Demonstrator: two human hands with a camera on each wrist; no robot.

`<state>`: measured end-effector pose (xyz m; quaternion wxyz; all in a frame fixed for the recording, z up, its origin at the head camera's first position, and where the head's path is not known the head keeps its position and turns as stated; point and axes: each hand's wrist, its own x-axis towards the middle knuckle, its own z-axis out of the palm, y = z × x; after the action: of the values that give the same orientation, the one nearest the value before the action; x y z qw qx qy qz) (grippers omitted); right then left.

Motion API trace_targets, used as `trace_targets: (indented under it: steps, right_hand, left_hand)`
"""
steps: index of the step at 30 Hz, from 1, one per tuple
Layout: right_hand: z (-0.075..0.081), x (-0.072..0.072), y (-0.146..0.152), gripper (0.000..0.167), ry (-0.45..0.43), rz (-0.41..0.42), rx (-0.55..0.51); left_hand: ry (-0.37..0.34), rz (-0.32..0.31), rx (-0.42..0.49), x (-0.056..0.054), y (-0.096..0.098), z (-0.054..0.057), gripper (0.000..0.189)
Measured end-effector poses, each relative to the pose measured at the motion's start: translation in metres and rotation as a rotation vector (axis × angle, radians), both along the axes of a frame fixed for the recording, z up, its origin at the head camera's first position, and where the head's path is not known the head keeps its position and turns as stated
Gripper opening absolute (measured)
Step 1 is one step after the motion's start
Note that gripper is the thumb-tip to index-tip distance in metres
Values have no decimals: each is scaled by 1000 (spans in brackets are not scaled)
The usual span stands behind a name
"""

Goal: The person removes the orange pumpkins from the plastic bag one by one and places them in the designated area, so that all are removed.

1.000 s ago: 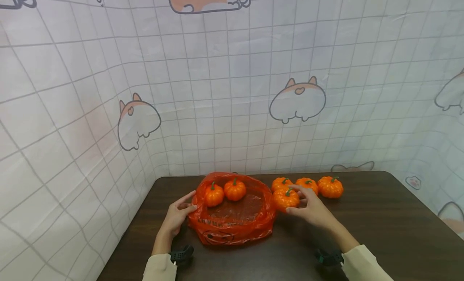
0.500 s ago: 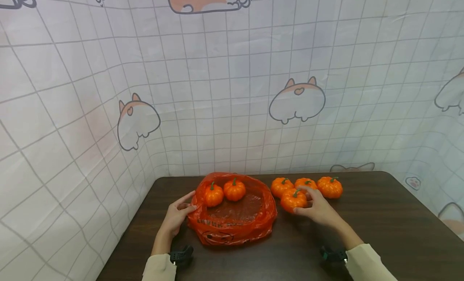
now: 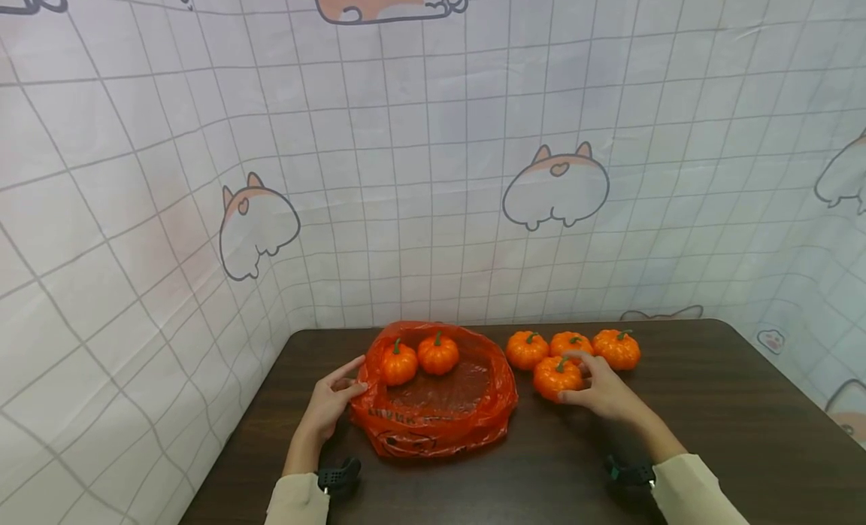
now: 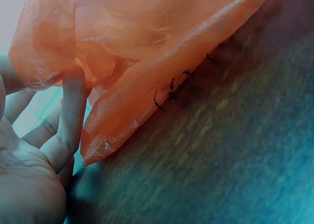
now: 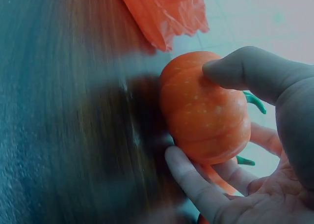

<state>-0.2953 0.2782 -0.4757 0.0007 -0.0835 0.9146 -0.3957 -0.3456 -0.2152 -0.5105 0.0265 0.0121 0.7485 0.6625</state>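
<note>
A red plastic bag (image 3: 440, 435) lies open-mouthed on the table, two small orange pumpkins inside it: one on the left (image 3: 399, 363), one beside it (image 3: 438, 354). My left hand (image 3: 330, 405) holds the bag's left rim; in the left wrist view the fingertips go under a fold of the plastic (image 4: 98, 62). Right of the bag, my right hand (image 3: 604, 389) grips another small pumpkin (image 3: 556, 378) with a green stem. The right wrist view shows the thumb pressed on this pumpkin's side (image 5: 203, 111) and the fingers around the other side, close over the table.
Behind the gripped pumpkin sit three more pumpkins in a row: left (image 3: 526, 350), middle (image 3: 570, 342) and right (image 3: 617, 350). The dark wooden table (image 3: 731, 405) ends at a white grid-patterned curtain (image 3: 433, 171) behind and to the sides.
My right hand has moved right with the pumpkin, from against the bag's right edge to a spot apart from it. My left hand has stayed at the rim.
</note>
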Motion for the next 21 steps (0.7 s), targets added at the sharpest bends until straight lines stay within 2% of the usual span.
trace_targets:
  steps: [8, 21]
  right_hand:
    - [-2, -2, 4, 72, 5, -5, 29]
    - [-6, -3, 4, 80, -25, -7, 51]
  left_hand:
    - [0, -1, -6, 0, 0, 2, 56]
    - [4, -13, -6, 0, 0, -1, 56]
